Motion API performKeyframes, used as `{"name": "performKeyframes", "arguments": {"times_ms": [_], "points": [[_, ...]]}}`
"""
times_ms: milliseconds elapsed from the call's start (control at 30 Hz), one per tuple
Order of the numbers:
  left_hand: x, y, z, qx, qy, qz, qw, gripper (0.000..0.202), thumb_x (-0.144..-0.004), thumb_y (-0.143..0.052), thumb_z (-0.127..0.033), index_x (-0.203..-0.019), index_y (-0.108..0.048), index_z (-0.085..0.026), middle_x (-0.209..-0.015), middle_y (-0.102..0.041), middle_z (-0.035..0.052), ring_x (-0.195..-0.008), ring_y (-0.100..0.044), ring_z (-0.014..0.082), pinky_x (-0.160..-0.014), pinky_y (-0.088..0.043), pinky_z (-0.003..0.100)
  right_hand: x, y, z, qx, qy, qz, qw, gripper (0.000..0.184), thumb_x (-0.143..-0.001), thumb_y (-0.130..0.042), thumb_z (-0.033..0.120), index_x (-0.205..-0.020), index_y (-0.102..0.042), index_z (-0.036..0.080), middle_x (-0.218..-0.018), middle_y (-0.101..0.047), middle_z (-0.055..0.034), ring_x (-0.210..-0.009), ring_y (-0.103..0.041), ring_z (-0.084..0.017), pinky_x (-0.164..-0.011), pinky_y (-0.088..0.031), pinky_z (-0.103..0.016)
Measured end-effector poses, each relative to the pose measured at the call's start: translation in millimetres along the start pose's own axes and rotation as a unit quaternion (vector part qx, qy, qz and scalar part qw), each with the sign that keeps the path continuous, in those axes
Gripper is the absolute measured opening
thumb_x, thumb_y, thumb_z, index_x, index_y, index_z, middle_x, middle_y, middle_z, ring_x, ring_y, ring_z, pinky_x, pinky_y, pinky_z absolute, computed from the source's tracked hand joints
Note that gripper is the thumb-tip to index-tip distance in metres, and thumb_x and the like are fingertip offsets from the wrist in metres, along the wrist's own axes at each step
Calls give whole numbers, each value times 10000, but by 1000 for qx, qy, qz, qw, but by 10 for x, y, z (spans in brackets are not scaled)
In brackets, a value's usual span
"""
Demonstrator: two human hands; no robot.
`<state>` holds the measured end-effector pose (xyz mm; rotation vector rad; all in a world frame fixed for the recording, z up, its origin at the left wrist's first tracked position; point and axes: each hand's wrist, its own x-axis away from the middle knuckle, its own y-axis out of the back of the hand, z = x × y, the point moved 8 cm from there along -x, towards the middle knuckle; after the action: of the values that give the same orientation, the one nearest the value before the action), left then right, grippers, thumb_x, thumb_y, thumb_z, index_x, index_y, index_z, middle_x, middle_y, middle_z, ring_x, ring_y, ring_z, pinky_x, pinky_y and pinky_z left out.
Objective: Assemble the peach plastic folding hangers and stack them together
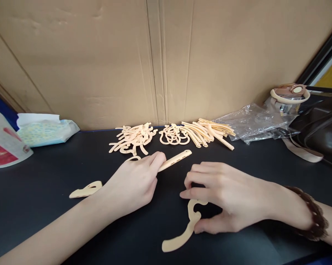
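My left hand (139, 178) is closed around one end of a slim cream plastic strip (178, 159) with slots along its edge. The strip's free end points up and to the right. At the right, my right hand (219, 197) is low over the table, fingers apart and curved around a cream hook-shaped plastic piece (179, 239). The thumb tip is against the piece's edge, and the fingers cover part of its hooked end. To the left of my left wrist lies another cream piece (85, 189) with an oval opening. A curved piece (134, 158) shows partly behind my left hand.
At the back lie piles of curved cream pieces (135, 136), hooks (174, 134) and long strips (207, 132), against a cardboard wall (99, 66). Clear plastic bags (251, 121), a handled cup (289, 103) and a dark bag (322, 125) stand right; a tissue pack (47, 130) left.
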<state>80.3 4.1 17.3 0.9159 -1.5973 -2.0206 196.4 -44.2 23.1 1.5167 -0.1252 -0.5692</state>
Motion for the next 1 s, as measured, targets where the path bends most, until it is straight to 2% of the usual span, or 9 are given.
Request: {"name": "performKeyframes", "arguments": {"times_ms": [100, 200, 300, 500, 600, 700, 800, 933, 1000], "points": [[-3, 64, 9, -4, 10, -24, 1000, 79, -899, -449, -254, -847, -397, -226, -669, -575, -34, -537, -587, 176, -457, -315, 262, -4, -61, -33, -34, -20, 30, 999, 212, -873, -651, 333, -1013, -716, 188, -943, -637, -21, -778, -540, -145, -715, -422, -295], [2, 95, 12, -2, 11, -43, 999, 304, -983, -382, -434, -756, -382, -231, -626, -545, -39, -505, -555, 160, -456, -305, 252, -3, -57, -75, -40, -28, 38, 998, 176, -935, -590, 300, -1018, -709, 200, -985, -644, -19, -824, -561, -144, -760, -429, -291], [4, 79, 11, 16, 4, -50, 999, 356, -1025, -284, -374, -719, -385, -224, -623, -521, -43, -495, -529, 138, -468, -305, 246, 3, -50, -113, -53, -42, 41, 997, 161, -945, -596, 308, -983, -686, 180, -942, -653, -17, -833, -566, -148, -761, -431, -283], [18, -11, 39, 168, 31, -11, 985, 204, -1014, -281, -270, -1008, -482, -233, -833, -635, -33, -685, -622, 137, -579, -404, 241, 15, -39, -279, -35, -80, 35, 996, 113, -935, -615, 286, -890, -624, 182, -919, -655, -4, -823, -560, -150, -758, -427, -297], [28, -63, 29, 228, 52, 16, 972, 204, -1010, -284, -277, -1003, -485, -248, -824, -647, -43, -689, -637, 135, -603, -422, 244, 43, -9, -475, 12, -104, 23, 994, 125, -959, -557, 213, -855, -619, 181, -903, -656, -15, -838, -571, -166, -790, -435, -333], [34, -58, -28, 244, 37, 5, 969, 195, -998, -300, -262, -1000, -494, -249, -812, -652, -37, -667, -645, 138, -587, -426, 238, 79, 85, -627, 68, -108, -25, 991, 173, -973, -509, 178, -871, -648, 185, -1049, -670, -60, -988, -589, -209, -879, -447, -395], [43, -40, -73, 240, 23, -12, 970, 204, -989, -309, -246, -999, -513, -255, -801, -657, -35, -633, -646, 138, -551, -423, 226, 109, 180, -667, 89, -110, -73, 987, 185, -961, -517, 163, -860, -668, 198, -1304, -588, -109, -1232, -513, -263, -975, -440, -458], [46, -49, -83, 249, 23, -8, 968, 212, -986, -299, -239, -1029, -505, -262, -799, -659, -38, -625, -643, 138, -546, -432, 229, 118, 195, -633, 7, -125, -70, 990, 193, -944, -517, 123, -857, -659, 222, -1508, -412, -81, -1385, -390, -237, -1041, -428, -420], [45, -68, -72, 250, 21, 2, 968, 206, -980, -298, -224, -1054, -485, -263, -805, -662, -41, -634, -643, 138, -556, -439, 235, 117, 180, -625, -49, -137, -61, 987, 212, -942, -494, 94, -863, -643, 224, -1482, -448, -67, -1331, -460, -202, -1006, -456, -354]]}}
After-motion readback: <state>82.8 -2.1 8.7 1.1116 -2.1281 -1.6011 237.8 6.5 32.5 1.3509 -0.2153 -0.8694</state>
